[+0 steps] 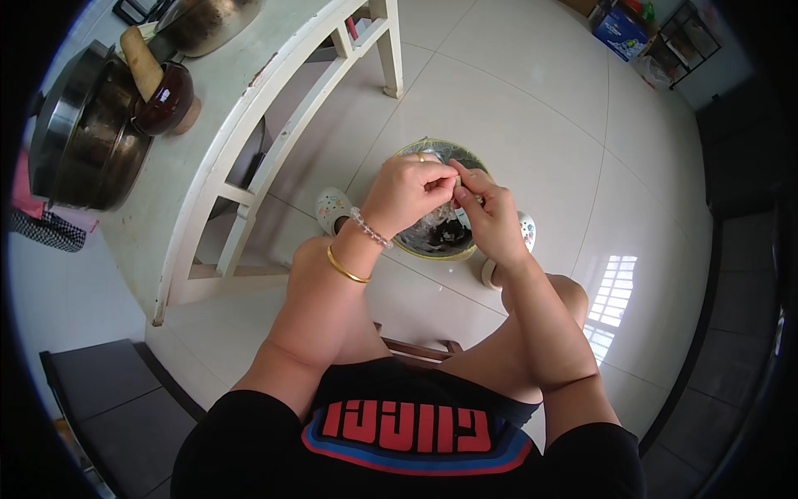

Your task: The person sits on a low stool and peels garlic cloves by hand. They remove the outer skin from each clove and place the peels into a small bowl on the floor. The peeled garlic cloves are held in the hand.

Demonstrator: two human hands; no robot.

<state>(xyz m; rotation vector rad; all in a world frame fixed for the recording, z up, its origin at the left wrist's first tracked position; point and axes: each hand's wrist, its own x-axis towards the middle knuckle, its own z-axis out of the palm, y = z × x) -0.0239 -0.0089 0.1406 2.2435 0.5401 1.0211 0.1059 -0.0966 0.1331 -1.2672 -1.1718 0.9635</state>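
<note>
Between the fingertips of both my hands is a small pale piece (pixel 458 181), which looks like a garlic clove; fingers cover most of it. My left hand (pixel 408 187) pinches it from the left, a ring on one finger and two bracelets at the wrist. From the other side, the thumb and forefinger of my right hand (pixel 492 209) hold it. Directly below is a round waste bin (pixel 430 252) with a yellowish rim and a clear plastic liner. Crumpled plastic and dark and pale scraps lie inside it, partly hidden by my hands.
A worn white table (pixel 181 181) stands at left, bearing metal pots (pixel 93 143) and a dark red mortar (pixel 167 103) with a wooden pestle (pixel 142 62). My clogs (pixel 333 206) flank the bin on the tiled floor (pixel 517 106). A blue box (pixel 620 34) and a rack (pixel 689 40) stand far right.
</note>
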